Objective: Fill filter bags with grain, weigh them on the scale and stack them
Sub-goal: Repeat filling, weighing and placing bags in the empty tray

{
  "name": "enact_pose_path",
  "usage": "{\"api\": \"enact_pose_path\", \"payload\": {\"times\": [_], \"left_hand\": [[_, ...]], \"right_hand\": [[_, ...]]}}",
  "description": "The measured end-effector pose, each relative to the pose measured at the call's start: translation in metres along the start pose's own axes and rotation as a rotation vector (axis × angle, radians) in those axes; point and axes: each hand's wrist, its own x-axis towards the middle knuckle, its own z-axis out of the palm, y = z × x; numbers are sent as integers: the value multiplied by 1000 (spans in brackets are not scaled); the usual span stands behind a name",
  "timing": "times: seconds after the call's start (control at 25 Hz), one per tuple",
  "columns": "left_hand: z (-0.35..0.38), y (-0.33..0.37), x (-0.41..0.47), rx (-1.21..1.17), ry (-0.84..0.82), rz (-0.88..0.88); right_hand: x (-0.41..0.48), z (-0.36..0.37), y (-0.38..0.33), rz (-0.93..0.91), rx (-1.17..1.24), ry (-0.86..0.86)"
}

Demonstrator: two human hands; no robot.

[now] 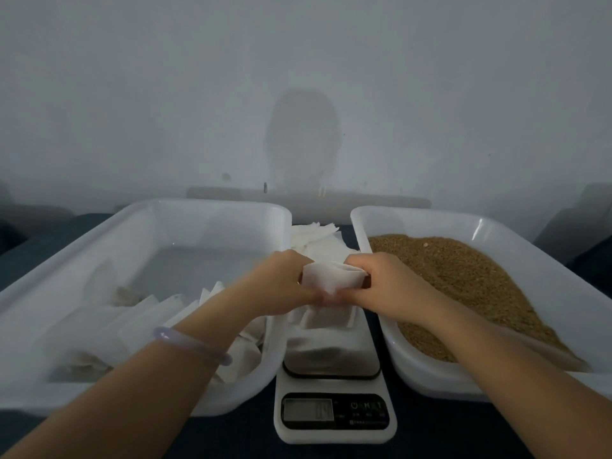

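A white filter bag is held above the scale between both hands. My left hand pinches its left edge and my right hand pinches its right edge. The bag's mouth is pulled apart between them. More white bags lie on the scale's platform below. A loose pile of empty bags sits behind the scale. The right tub holds brown grain. The left tub holds several white bags stacked along its near side.
Both white tubs flank the scale on a dark table surface. A grey wall stands close behind. The scale's display shows digits that are too blurred to read surely. A pale bangle rings my left wrist.
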Motion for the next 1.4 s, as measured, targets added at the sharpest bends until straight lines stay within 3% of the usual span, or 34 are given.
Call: {"api": "enact_pose_path", "payload": {"times": [0.44, 0.68, 0.96, 1.16, 1.4], "left_hand": [[13, 12, 20, 617, -196, -5], [19, 13, 26, 697, -225, -21], [17, 12, 13, 579, -183, 44], [6, 8, 3, -57, -41, -25], [8, 5, 7, -68, -33, -32]], "right_hand": [[13, 13, -8, 94, -336, -276], [19, 20, -10, 84, -434, -265], [14, 19, -9, 61, -408, -234], [7, 3, 0, 127, 146, -88], [7, 5, 4, 103, 223, -64]]}}
